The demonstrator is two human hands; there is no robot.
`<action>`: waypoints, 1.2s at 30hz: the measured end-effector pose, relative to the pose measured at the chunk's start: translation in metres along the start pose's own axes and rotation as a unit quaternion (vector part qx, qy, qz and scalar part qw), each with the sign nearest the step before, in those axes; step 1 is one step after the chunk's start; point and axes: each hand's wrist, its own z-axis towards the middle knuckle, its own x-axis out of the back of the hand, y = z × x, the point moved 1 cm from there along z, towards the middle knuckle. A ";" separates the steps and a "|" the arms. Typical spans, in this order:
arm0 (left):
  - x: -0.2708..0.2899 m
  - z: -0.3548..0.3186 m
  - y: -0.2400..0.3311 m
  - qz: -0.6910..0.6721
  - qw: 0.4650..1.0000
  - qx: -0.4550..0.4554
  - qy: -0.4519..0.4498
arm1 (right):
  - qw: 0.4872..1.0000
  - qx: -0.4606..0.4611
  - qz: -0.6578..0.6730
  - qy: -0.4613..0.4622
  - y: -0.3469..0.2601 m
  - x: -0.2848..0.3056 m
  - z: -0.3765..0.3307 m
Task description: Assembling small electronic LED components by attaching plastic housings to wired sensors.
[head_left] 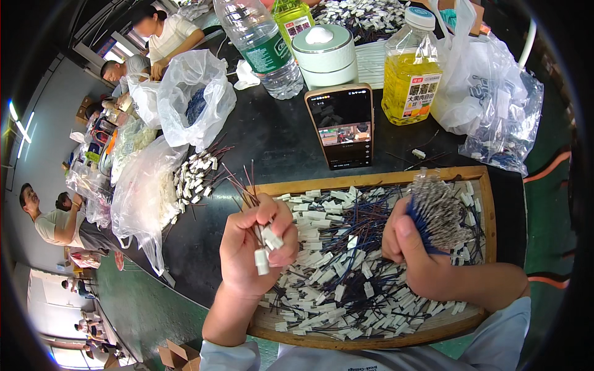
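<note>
My left hand [247, 266] is closed around a few white plastic connectors [262, 261], with thin dark reddish wires [250, 182] sticking up past the fingers. To its right, my right hand [427, 269] grips a thick bundle of blue wires [422, 224] whose silvery terminal ends [442, 213] fan out at the top. Both hands are above a wood-rimmed tray [490, 216], apart from each other. A heap of white connectors with dark wires [328, 272] fills that tray.
Beyond the tray, a phone [340, 127] leans against a pale green lidded container [325, 55]. A clear bottle [263, 52], a yellow drink bottle [411, 74] and plastic bags [501, 105] stand around it. More connectors [197, 175] lie left by another bag [145, 191]. People work farther left.
</note>
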 end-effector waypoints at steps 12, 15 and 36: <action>-0.006 -0.005 -0.003 -0.060 0.998 -0.004 -0.012 | 0.981 0.079 0.130 -0.123 -0.008 0.003 0.003; -0.012 -0.005 -0.006 -0.041 0.998 -0.013 0.039 | 0.990 0.063 0.010 -0.125 -0.013 0.005 0.002; -0.013 -0.007 -0.011 0.069 0.998 0.014 0.002 | 0.990 0.029 -0.119 -0.073 -0.022 0.004 -0.001</action>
